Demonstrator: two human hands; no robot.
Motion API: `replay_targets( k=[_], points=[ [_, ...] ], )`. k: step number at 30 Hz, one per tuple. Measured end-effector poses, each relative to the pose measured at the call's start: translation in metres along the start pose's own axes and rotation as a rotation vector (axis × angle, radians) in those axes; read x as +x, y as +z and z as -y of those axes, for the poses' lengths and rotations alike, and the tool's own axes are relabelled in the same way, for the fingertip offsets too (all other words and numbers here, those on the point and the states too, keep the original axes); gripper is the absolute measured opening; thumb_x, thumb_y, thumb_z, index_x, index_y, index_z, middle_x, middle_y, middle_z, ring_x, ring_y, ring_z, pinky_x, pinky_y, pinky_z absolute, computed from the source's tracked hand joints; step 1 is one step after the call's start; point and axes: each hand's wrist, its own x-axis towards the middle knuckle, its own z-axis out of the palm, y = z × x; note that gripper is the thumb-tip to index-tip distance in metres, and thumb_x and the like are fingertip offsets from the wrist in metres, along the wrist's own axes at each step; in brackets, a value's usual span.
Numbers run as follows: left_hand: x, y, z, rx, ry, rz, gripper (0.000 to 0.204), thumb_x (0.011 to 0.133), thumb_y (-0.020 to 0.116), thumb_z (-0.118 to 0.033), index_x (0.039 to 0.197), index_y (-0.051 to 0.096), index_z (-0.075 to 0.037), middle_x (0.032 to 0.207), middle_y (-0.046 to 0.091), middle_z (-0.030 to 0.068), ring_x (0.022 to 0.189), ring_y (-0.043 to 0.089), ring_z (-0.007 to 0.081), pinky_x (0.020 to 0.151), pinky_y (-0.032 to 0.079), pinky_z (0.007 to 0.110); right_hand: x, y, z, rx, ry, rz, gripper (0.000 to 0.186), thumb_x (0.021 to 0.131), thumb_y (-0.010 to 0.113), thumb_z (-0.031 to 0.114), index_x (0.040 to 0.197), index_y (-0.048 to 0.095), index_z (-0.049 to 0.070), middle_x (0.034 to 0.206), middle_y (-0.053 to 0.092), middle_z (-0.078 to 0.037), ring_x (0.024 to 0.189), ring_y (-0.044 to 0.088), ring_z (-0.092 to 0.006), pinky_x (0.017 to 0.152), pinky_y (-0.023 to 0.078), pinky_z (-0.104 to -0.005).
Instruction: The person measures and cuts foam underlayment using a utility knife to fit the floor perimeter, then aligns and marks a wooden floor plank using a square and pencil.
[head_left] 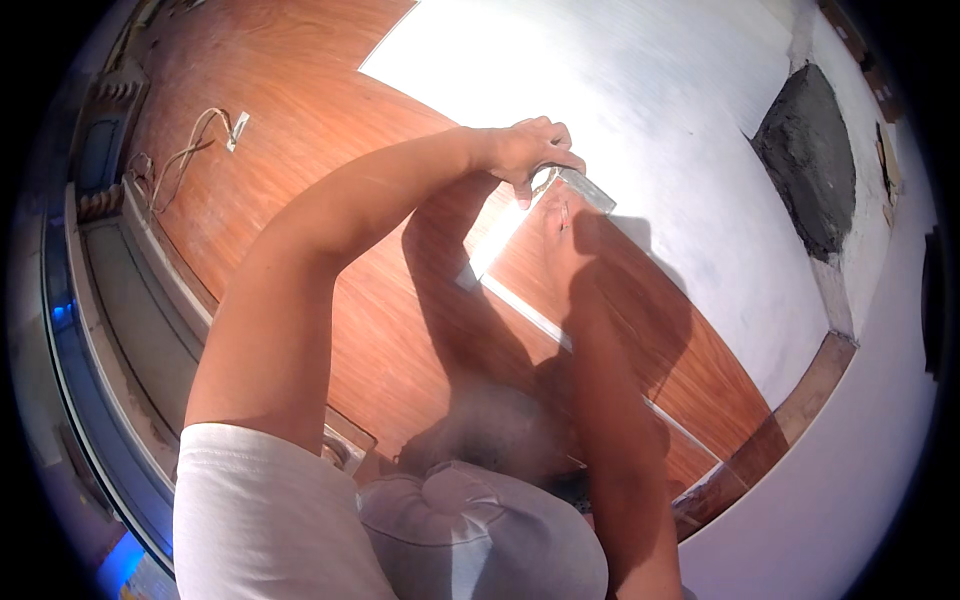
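at the far left a loose pale cord lies looped on the reddish wood-look flooring, with a small white plug piece at its end. my left arm comes up from my white sleeve, bent at the elbow, the forearm stretched up and to the right across the planks. my left hand is curled into a fist, fingers pressed tight around the handle of a small metal tool, whose shiny blade points down-right and rests at the edge where a plank meets the pale grey underlay. my right forearm rises from the lower edge toward the same spot, in shadow; my right hand lies just under the tool, and i cannot tell its grip. at the far right a grey mortar patch sits on the white wall.
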Motion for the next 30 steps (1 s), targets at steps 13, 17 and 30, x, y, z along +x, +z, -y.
replay_targets(
  k=[13, 17, 30],
  points=[
    [0.002, 0.002, 0.0, 0.059, 0.009, -0.029, 0.108, 0.05, 0.098, -0.009, 0.147, 0.059, -0.034, 0.126, 0.051, 0.0014, 0.124, 0.045, 0.0282, 0.12, 0.04, 0.04, -0.009, 0.002, 0.008, -0.099, -0.006, 0.107, 0.021, 0.098, 0.059, 0.015, 0.112, 0.065, 0.001, 0.093, 0.068, -0.022, 0.091, 0.067, -0.041, 0.08, 0.055, -0.0494],
    [0.003, 0.003, -0.003, 0.051, -0.003, -0.04, 0.109, 0.049, 0.098, -0.009, 0.147, 0.059, -0.034, 0.128, 0.052, 0.0013, 0.124, 0.045, 0.028, 0.118, 0.041, 0.039, -0.034, 0.005, 0.019, -0.3, -0.087, 0.258, 0.017, 0.097, 0.059, 0.015, 0.106, 0.065, 0.002, 0.093, 0.068, -0.024, 0.087, 0.067, -0.042, 0.079, 0.055, -0.0508],
    [0.002, 0.0, -0.005, 0.074, 0.011, -0.038, 0.105, 0.049, 0.098, -0.015, 0.144, 0.059, -0.036, 0.133, 0.053, 0.0095, 0.124, 0.048, 0.0356, 0.11, 0.042, 0.046, -0.118, -0.149, 0.043, -0.113, 0.019, 0.541, 0.027, 0.097, 0.061, 0.016, 0.119, 0.066, 0.001, 0.114, 0.069, -0.023, 0.109, 0.064, -0.0414, 0.093, 0.052, -0.0521]
  ],
)
